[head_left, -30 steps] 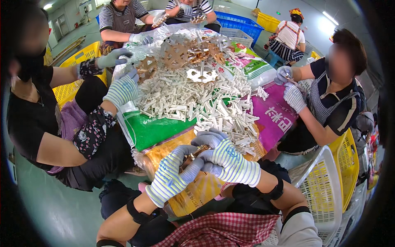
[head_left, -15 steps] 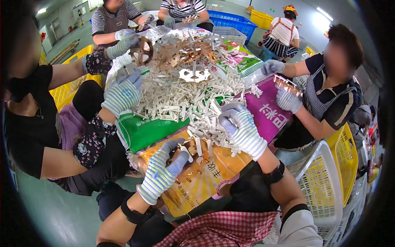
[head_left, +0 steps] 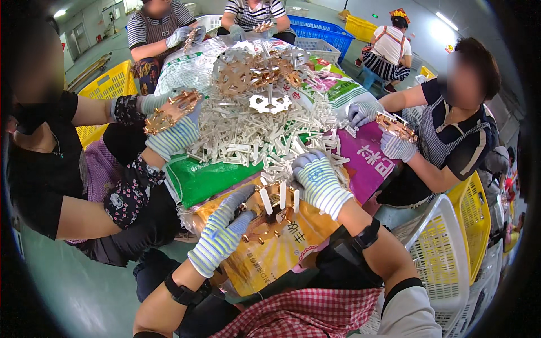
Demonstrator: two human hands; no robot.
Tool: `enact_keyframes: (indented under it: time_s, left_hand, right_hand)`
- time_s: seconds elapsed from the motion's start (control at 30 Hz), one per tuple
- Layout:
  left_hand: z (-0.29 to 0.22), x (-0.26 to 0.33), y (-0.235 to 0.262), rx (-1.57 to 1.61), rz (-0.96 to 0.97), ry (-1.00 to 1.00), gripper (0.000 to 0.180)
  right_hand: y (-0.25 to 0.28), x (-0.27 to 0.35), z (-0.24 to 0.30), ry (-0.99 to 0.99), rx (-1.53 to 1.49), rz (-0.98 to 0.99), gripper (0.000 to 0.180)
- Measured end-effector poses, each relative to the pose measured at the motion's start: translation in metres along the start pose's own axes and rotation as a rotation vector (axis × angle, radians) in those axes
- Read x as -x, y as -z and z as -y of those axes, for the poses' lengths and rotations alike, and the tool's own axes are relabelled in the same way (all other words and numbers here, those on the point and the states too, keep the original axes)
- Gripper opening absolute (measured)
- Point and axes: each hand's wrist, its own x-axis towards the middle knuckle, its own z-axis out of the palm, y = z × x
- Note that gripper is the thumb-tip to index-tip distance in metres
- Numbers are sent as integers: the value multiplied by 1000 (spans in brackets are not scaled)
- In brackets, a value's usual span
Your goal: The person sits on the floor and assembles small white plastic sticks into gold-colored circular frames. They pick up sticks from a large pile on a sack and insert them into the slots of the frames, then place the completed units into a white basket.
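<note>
- The left hand (head_left: pixel 218 235) holds a copper-coloured metal part (head_left: pixel 270 217) by its left side, above the yellow sack (head_left: pixel 265 269).
- White strips (head_left: pixel 266 200) stick up from the metal part.
- The right hand (head_left: pixel 321 181) is curled at the near edge of the white pile (head_left: pixel 242 134); whether it grips a piece, I cannot tell.
</note>
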Motion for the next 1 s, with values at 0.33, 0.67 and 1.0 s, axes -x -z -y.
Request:
enact_keyframes:
  time_s: [0.33,0.67,1.0]
  left_hand:
    - [-14,-1,-11,173,-44,95,37]
    - [-10,3,-19,109,-10,-36,41]
    - [-15,6,-26,-31,-67,-99,36]
  right_hand:
    - [75,1,68,-3,-798,-379,16]
    - [63,-1,80,108,-561,-324,21]
    - [61,5,84,97,-621,-242,24]
